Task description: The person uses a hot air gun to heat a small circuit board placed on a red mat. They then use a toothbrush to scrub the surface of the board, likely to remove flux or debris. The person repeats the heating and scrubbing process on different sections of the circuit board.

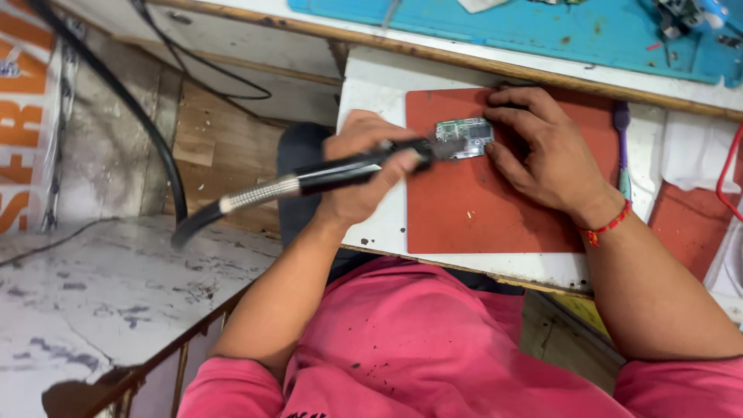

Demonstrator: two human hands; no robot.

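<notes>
My left hand (360, 174) is closed around a black pen-shaped power tool (325, 176) with a metal flexible neck and a black hose trailing to the left. The tool's tip rests against the left edge of a small green circuit board (464, 138). That board lies on a red mat (480, 209) on a white work surface. My right hand (549, 155), which has a red thread bracelet at the wrist, presses down on the board, its fingers on the board's top and right edges.
A purple-handled brush (621, 124) lies at the mat's right edge, beside a white cloth (696, 151). A blue mat (542, 31) with small parts sits on the bench beyond. A black cable (131, 108) hangs at left over a stained white ledge (93, 286).
</notes>
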